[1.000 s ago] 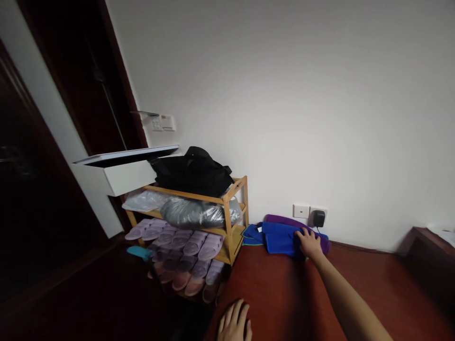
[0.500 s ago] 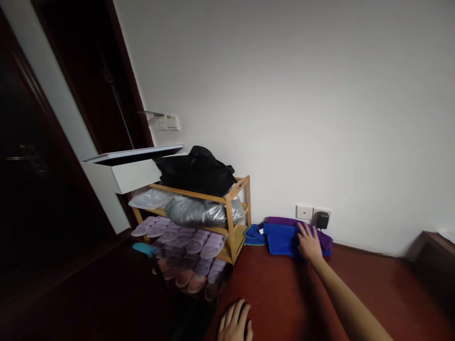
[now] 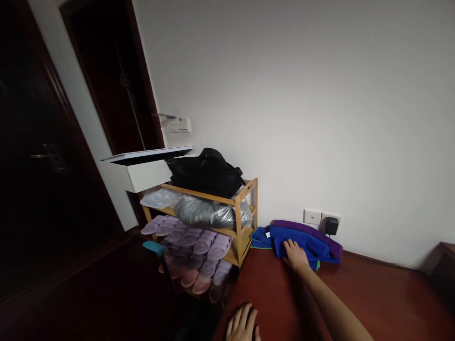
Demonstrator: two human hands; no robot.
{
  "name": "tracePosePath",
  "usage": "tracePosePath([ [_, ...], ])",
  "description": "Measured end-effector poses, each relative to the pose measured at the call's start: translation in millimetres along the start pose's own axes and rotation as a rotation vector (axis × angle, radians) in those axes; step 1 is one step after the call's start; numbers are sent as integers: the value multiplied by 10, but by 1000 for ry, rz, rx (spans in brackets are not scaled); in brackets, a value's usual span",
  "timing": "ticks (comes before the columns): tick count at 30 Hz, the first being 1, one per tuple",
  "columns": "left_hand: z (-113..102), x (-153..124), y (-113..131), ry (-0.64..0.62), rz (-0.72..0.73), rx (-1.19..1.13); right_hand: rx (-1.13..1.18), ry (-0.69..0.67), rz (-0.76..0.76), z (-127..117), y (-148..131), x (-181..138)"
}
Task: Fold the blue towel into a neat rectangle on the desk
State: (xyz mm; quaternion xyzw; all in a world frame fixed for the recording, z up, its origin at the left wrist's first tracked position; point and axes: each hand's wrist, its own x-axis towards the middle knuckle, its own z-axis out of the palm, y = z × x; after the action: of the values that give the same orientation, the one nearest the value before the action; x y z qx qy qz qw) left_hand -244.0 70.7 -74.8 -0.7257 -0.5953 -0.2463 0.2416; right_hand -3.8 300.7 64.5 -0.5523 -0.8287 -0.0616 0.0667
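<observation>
Against the wall, on the reddish-brown tabletop (image 3: 270, 289), lies a folded blue cloth (image 3: 302, 237) with a small white tag. My right hand (image 3: 296, 256) is at its near edge, fingers bent onto the fabric; the hand hides the part under it. Behind the blue cloth runs a purple cloth (image 3: 302, 225). A strip of green edging shows just right of my right wrist. Low in the view, my left hand (image 3: 242, 324) lies on the table's near left part with its fingers stretched out, holding nothing.
Left of the table stands a wooden rack (image 3: 239, 222) with several lilac slippers (image 3: 204, 241), plastic-wrapped items (image 3: 199, 211) and a black bag (image 3: 208, 175). An open white box (image 3: 149, 175) juts out beside the bag. A black plug (image 3: 332, 225) sits in the wall socket.
My right hand has moved left and nearer along the blue cloth, whose right part now lies more uncovered. My left hand stays on the table. The view has shifted slightly left.
</observation>
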Motion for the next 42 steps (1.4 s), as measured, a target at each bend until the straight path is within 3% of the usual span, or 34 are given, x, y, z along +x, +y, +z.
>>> tracePosePath([
  [9,-3,-11,30,9,-23,-29,-27,-13,78,79,-30,-93],
  [14,62,-35,16,-35,-55,-84,16,-17,70,-163,69,23],
  [19,-68,13,67,-62,-47,-49,64,-102,-26,-416,216,187],
  [22,-156,41,111,-49,-75,-50,60,-151,-40,-365,108,56],
  [26,-123,32,103,-24,-52,-71,89,-114,32,-241,-72,-200],
  [30,-77,12,78,-35,-52,-74,187,-41,117,-346,-24,-179],
  [35,-123,23,94,-71,-69,-59,340,144,281,-968,293,183],
  [39,-118,39,86,-91,-79,-88,463,410,334,-1809,539,483],
  [42,-128,61,90,-111,-101,-106,542,586,254,-2492,601,628],
])
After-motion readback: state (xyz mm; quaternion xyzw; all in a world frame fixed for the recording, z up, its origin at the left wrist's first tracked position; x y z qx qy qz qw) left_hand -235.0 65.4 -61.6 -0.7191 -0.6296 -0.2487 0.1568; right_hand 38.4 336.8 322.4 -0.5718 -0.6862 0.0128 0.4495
